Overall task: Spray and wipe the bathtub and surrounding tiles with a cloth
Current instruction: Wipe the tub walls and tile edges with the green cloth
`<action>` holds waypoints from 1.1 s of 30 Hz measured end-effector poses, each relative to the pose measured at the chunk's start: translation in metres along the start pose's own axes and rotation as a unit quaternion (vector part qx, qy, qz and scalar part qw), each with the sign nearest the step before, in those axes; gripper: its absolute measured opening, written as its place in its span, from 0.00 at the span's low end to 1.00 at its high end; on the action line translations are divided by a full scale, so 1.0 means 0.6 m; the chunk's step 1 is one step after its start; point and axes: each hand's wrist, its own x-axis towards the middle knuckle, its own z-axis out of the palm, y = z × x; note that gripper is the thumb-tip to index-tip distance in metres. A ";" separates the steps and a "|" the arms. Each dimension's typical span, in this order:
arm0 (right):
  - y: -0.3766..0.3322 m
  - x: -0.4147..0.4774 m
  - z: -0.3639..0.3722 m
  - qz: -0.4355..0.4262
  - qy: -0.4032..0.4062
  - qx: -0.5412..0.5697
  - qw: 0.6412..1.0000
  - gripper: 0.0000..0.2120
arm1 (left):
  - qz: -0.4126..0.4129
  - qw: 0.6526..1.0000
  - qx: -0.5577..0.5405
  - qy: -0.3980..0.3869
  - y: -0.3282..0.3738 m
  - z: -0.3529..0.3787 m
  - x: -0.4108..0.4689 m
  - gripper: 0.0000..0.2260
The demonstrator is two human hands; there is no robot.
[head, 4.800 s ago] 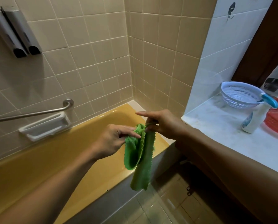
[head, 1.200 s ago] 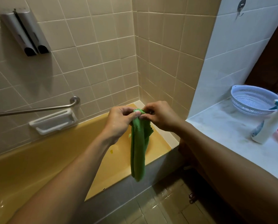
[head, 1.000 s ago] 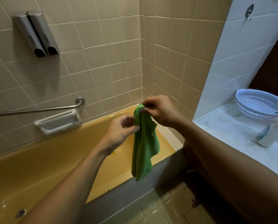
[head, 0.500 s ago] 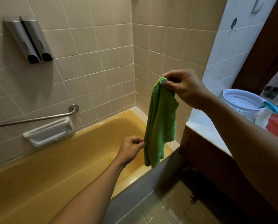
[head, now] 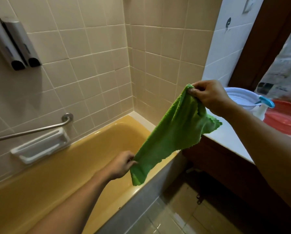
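Your right hand (head: 209, 97) pinches the cloth's (head: 173, 134) top corner at centre right; your left hand (head: 120, 165) pinches its lower edge, stretching it open above the bathtub (head: 73, 168), likely to unfold it for wiping.

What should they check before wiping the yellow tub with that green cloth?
1. Cloth held firmly: ok. The right hand pinches the green cloth at its top corner, and the left hand pinches its lower edge.
2. Cloth spread flat: not ok, it hangs creased.
3. Spray bottle nearby: ok, it is on the counter.
4. A hand free to spray: not ok.
5. Bathtub already sprayed: cannot tell.
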 end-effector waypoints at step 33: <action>0.461 -0.213 0.224 -0.132 -0.165 -0.068 0.975 0.16 | -0.434 0.625 -0.636 0.133 0.104 0.268 0.227 0.09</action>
